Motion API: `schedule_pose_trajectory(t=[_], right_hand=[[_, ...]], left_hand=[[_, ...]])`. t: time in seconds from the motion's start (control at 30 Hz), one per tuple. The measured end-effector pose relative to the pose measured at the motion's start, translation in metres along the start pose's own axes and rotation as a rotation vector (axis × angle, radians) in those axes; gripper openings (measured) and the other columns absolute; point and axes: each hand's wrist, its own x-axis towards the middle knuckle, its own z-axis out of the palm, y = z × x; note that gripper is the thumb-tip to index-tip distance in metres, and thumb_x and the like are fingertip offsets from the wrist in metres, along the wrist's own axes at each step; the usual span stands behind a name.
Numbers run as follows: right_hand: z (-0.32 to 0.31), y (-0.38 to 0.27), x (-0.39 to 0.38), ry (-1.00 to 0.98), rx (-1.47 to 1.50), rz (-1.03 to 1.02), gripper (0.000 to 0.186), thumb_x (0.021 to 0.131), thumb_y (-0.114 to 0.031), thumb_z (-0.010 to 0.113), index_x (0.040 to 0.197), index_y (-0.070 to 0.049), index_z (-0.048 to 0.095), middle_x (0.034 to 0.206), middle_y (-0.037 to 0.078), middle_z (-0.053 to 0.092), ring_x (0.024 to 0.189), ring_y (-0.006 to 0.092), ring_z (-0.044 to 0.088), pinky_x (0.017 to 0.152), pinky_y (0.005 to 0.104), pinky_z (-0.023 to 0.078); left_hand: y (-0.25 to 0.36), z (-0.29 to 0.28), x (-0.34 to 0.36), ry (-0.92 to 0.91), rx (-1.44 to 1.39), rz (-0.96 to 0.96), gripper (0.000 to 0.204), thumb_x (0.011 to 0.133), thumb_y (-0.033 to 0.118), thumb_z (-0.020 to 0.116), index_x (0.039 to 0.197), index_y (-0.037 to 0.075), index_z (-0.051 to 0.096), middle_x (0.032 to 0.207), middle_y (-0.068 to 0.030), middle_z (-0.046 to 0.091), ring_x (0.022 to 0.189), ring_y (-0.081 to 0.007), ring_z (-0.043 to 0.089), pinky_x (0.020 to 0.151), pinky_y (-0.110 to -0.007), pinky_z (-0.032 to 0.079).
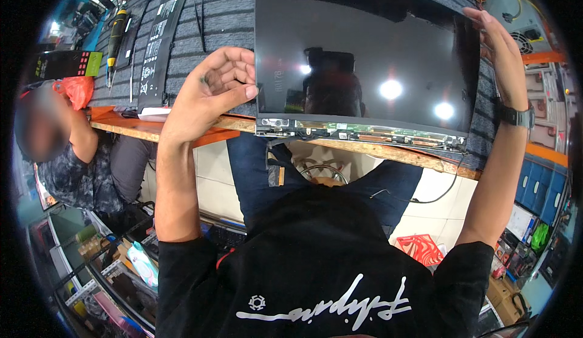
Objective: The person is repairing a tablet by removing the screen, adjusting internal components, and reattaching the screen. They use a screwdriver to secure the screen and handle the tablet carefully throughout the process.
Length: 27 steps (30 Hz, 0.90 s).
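Observation:
A black laptop screen (pixel 388 52) lies face up over the table's near edge, its glossy surface reflecting ceiling lights. Along its near side runs an exposed strip of circuit board and hinge parts (pixel 364 133). My left hand (pixel 221 83) grips the left edge, thumb against the rim and fingers curled. On the far right side, my right hand (pixel 504 49) holds the other edge; its fingertips are partly hidden. A flat cable with a connector (pixel 276 174) hangs below the strip at left, and a thin black wire (pixel 425 199) dangles at right.
On the grey ribbed mat (pixel 225 16) to the left lie a laptop battery (pixel 159 52), a yellow-black screwdriver (pixel 115 37) and dark tweezers (pixel 200 25). A black-green box (pixel 67 64) is farther left. Another person (pixel 79 162) sits there. A red plastic basket (pixel 419 249) stands below right.

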Motion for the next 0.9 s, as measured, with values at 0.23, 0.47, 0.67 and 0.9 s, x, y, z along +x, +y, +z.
schedule_pose_trajectory(t=[0.23,0.47,0.67,0.9], right_hand=[[0.0,-0.001,0.002,-0.04,-0.042,-0.099,0.041,0.105,-0.044,0.055,0.124,-0.012,0.074,0.118,-0.001,0.069,0.104,0.0072,0.06,0.09,0.024,0.044],[0.023,-0.004,0.006,0.012,0.082,-0.203,0.034,0.105,-0.033,0.059,0.113,-0.003,0.073,0.098,0.003,0.067,0.093,0.0103,0.059,0.085,0.0253,0.043],[0.036,-0.012,0.009,0.092,0.169,-0.166,0.026,0.102,-0.021,0.061,0.096,0.001,0.074,0.075,0.0,0.064,0.068,0.0076,0.055,0.062,0.025,0.044],[0.048,-0.001,0.017,0.212,0.102,-0.387,0.027,0.1,-0.021,0.06,0.092,0.001,0.073,0.086,0.007,0.068,0.084,0.0148,0.062,0.078,0.0298,0.049]], left_hand=[[-0.002,0.001,0.001,0.022,0.004,-0.004,0.044,0.086,-0.008,0.07,0.127,-0.002,0.055,0.105,-0.0021,0.061,0.099,-0.0102,0.059,0.09,-0.024,0.048],[-0.002,-0.001,-0.003,0.06,0.001,-0.042,0.045,0.086,-0.01,0.07,0.128,-0.001,0.056,0.104,-0.001,0.058,0.097,-0.0099,0.058,0.087,-0.023,0.049],[-0.005,-0.004,-0.002,0.064,0.089,-0.036,0.046,0.087,-0.008,0.07,0.129,-0.002,0.054,0.105,-0.0004,0.054,0.098,-0.0085,0.052,0.086,-0.021,0.043],[-0.005,-0.001,-0.003,0.078,0.16,-0.021,0.043,0.088,-0.002,0.073,0.127,0.0,0.055,0.103,0.0009,0.052,0.095,-0.0071,0.05,0.084,-0.019,0.04]])
